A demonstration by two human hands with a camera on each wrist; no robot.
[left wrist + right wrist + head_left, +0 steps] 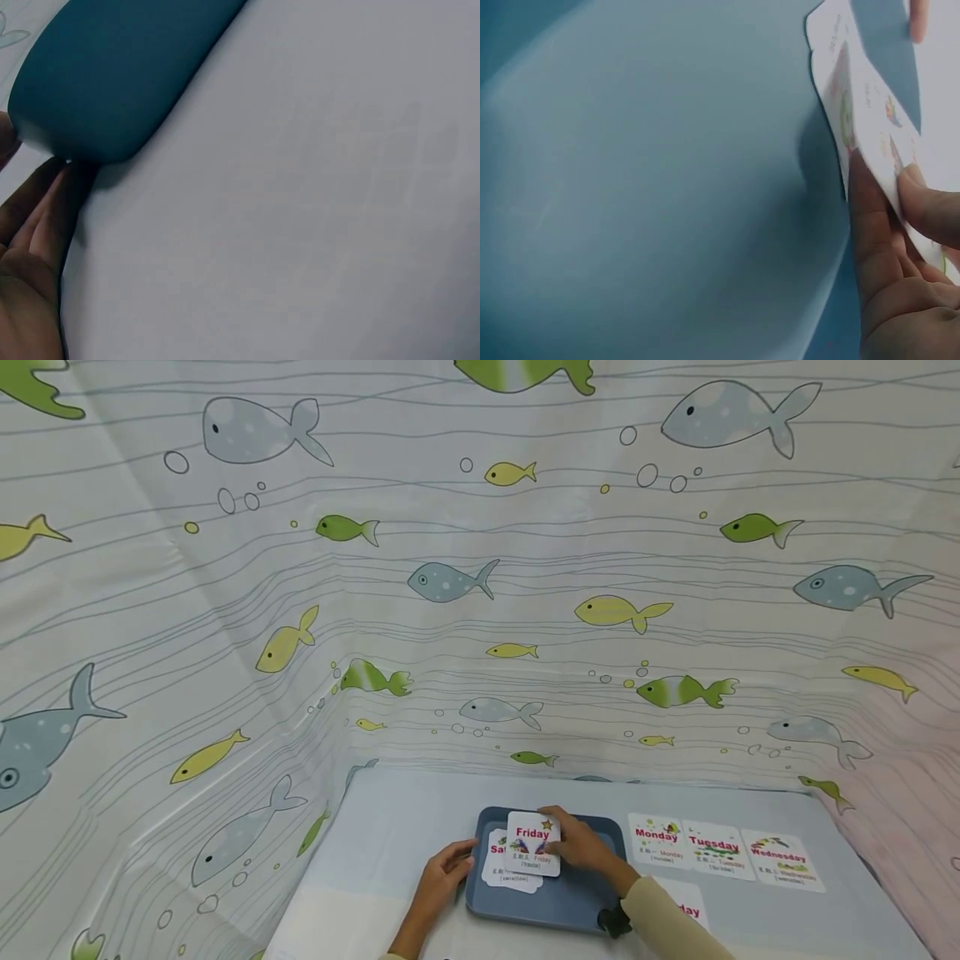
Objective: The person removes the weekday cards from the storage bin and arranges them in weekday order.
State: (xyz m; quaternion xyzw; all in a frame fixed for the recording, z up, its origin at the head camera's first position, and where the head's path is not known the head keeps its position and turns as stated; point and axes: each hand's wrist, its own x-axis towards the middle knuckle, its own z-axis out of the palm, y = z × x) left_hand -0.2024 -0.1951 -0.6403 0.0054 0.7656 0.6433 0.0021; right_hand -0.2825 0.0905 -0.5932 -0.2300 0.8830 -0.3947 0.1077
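My right hand pinches the Friday flashcard by its right side, thumb on the printed face and fingers behind. In the right wrist view the Friday flashcard stands tilted above the other cards. Beneath it, a small stack with the Saturday flashcard on top lies in the blue tray; the cards below are mostly hidden. At the tray's left rim, my left hand touches the edge with extended, relaxed fingers. The left wrist view shows those fingers against a tray corner.
To the tray's right, the Monday, Tuesday and Wednesday flashcards lie in a row. Below them, another flashcard is partly covered by the right sleeve. A fish-patterned sheet hangs behind the white table.
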